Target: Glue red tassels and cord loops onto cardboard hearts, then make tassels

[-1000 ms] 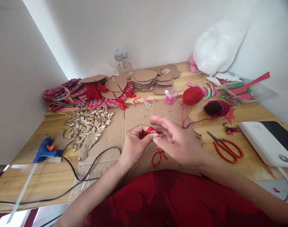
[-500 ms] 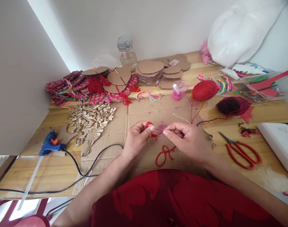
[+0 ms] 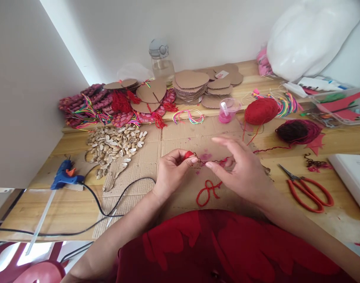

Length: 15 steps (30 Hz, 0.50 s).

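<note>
My left hand [image 3: 170, 173] is closed in a pinch on a small red yarn bundle [image 3: 188, 155] above a cardboard sheet [image 3: 182, 137]. My right hand [image 3: 241, 171] is just to its right. Its thumb and forefinger pinch a dark red strand [image 3: 211, 161] that runs from the bundle, while the other fingers are spread upward. A loose loop of red yarn [image 3: 207, 192] lies on the cardboard below the hands. A red yarn ball [image 3: 261, 111] and a dark maroon yarn ball [image 3: 298, 131] sit at the right rear.
Red scissors [image 3: 309, 188] lie at the right. A blue glue gun [image 3: 63, 179] with a black cord [image 3: 109, 204] lies at the left, near a pile of pale seeds [image 3: 115, 143]. Cardboard heart stacks [image 3: 191, 84], a bottle [image 3: 160, 61], a pink cup [image 3: 228, 111] and a white bag [image 3: 309, 35] stand at the back.
My right hand has opened its outer fingers and lifted them, and it has drawn the strand out to the right. The view has shifted slightly leftward and down.
</note>
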{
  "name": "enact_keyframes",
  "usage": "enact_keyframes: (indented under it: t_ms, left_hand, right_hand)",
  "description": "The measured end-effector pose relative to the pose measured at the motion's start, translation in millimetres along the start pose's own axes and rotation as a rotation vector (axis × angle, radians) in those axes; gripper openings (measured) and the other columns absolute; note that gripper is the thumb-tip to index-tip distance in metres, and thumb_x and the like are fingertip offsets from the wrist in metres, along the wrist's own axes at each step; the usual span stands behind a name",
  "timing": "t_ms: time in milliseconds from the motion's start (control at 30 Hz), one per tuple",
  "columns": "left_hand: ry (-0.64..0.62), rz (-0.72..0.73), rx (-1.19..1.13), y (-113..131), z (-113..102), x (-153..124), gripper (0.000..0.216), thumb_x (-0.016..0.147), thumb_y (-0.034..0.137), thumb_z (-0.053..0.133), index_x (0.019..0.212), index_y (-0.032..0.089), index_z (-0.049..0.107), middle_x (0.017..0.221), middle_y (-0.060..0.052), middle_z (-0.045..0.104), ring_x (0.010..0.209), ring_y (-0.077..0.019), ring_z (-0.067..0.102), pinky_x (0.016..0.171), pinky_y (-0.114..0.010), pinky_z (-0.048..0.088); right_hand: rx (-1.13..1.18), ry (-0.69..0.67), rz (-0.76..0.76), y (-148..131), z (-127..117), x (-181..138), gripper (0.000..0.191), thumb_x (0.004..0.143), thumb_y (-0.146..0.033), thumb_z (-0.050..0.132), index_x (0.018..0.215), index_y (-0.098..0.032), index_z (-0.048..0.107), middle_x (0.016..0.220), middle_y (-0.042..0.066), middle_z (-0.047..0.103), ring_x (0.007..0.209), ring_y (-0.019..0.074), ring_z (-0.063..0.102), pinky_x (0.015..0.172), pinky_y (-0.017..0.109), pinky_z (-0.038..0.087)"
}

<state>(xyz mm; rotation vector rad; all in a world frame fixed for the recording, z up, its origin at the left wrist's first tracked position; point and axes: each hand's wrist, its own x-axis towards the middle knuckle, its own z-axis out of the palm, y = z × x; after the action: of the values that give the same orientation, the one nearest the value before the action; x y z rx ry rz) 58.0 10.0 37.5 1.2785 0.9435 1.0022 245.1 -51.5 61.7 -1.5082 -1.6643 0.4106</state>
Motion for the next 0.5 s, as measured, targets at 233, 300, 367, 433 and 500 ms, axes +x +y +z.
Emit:
enact_keyframes:
  t_ms: [233,300,367,433,500]
  left_hand:
    - [-0.081,-0.014,0.072,-5,7,-8,0.017,0.076,0.028,0.081,0.077,0.015,0.07,0.076,-0.001,0.07,0.071,-0.011,0.061,0.069,-0.022,0.048]
    - [-0.083,-0.015,0.061,-6,6,-7,0.019,0.076,0.03,0.082,0.077,0.015,0.07,0.075,0.0,0.069,0.069,-0.0099,0.06,0.066,-0.021,0.047]
    - [-0.095,-0.037,0.025,-5,5,-6,0.022,0.075,0.032,0.082,0.078,0.015,0.069,0.075,0.0,0.068,0.068,-0.009,0.059,0.065,-0.02,0.046]
    - [-0.108,-0.068,-0.006,-4,3,-4,0.025,0.075,0.034,0.082,0.078,0.014,0.068,0.074,0.0,0.067,0.067,-0.0084,0.057,0.064,-0.02,0.045]
    - [-0.114,-0.089,-0.012,-3,2,-3,0.026,0.076,0.035,0.081,0.078,0.014,0.067,0.072,0.0,0.065,0.065,-0.0078,0.055,0.062,-0.019,0.043]
  right_hand:
    - [0.396,-0.199,0.164,-13,21,-11,0.054,0.087,-0.022,0.067,0.137,-0.024,0.048,0.138,0.013,0.06,0.108,0.0234,0.068,0.078,0.035,0.06]
    - [0.396,-0.205,0.207,-8,23,-10,0.042,0.087,-0.023,0.066,0.127,-0.021,0.055,0.113,0.009,0.071,0.083,0.0179,0.07,0.07,0.032,0.058]
    - [0.394,-0.219,0.218,-5,21,-8,0.023,0.09,-0.026,0.065,0.112,-0.02,0.062,0.088,0.003,0.072,0.069,0.0145,0.065,0.061,0.028,0.053]
    - [0.328,-0.213,0.204,-5,18,-6,0.01,0.092,-0.028,0.062,0.095,-0.02,0.066,0.075,0.0,0.069,0.064,0.0129,0.061,0.057,0.026,0.047]
    - [0.239,-0.188,0.19,-7,13,-5,0.012,0.092,-0.027,0.061,0.085,-0.02,0.068,0.069,-0.002,0.066,0.059,0.0112,0.057,0.054,0.025,0.043]
